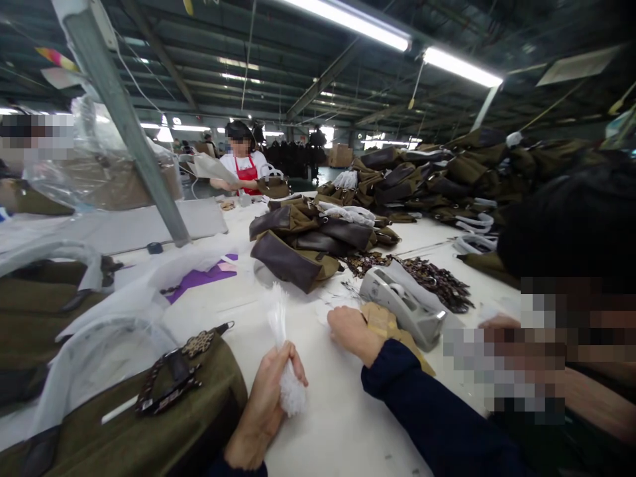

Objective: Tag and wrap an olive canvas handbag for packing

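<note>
My left hand (271, 387) is closed around a bundle of thin white plastic strands (279, 315), which stands upright with its ends fanned out. My right hand (355, 333) is curled down at the table, and whatever its fingers hold is hidden. Beside it are a piece of brown cardboard (392, 324) and a grey tape dispenser (397, 301). Left of my left hand lies an olive bag (199, 404) with wrapped handles. Dark beaded trimming with a patterned ornament (199, 343) rests on that bag.
Several olive and brown bags (293, 255) are heaped mid-table, next to a pile of dark beaded pieces (432, 281). A larger bag heap (447, 172) stands behind. A slanted metal post (132, 132) rises at left. One person leans in at right; another (246, 165) works across the table.
</note>
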A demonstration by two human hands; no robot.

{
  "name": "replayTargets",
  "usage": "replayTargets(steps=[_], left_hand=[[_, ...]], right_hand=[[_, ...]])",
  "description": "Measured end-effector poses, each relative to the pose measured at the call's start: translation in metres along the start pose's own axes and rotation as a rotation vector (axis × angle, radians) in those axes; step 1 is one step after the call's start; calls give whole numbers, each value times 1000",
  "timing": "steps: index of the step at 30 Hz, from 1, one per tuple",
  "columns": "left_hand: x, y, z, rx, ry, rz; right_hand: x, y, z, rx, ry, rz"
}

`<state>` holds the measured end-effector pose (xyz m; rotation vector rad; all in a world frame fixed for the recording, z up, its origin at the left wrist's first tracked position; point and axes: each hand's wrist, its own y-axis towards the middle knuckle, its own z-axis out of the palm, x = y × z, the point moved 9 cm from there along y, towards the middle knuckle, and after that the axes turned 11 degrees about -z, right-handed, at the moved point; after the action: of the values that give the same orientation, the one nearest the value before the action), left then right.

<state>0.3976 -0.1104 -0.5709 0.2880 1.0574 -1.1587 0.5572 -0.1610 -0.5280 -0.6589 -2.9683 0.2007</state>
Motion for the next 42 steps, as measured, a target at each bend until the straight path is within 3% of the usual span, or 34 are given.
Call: replayTargets(steps=[5,8,10,13,15,20,25,28,35,42], left_hand=[[0,-2,7,34,57,-10],[-7,-7,15,52,77,-2],[-11,-10,18,58,62,5],[-14,-12,19,35,67,0],[-14,-12,18,24,105,-10],[-18,-12,18,59,284,56],[-5,-12,19,133,425,-29],[-1,-10,17,129,421,-51],[5,-11,17,95,431,-184],[-10,-15,27,125,471,-103]], right_hand=[[-2,-2,-11,-108,129,3],[13,-7,-16,-202,266,-48],[29,-7,-11,-250,556,-122],[49,-5,5,-288,1196,-226],[51,-3,18,-305,1410,-223],[46,-7,40,-246,1406,-156],[67,-18,28,-109,1577,-395],[65,-19,20,-101,1540,-444],[52,-13,24,-70,1486,-372],[48,-12,32,-11,1507,-339]])
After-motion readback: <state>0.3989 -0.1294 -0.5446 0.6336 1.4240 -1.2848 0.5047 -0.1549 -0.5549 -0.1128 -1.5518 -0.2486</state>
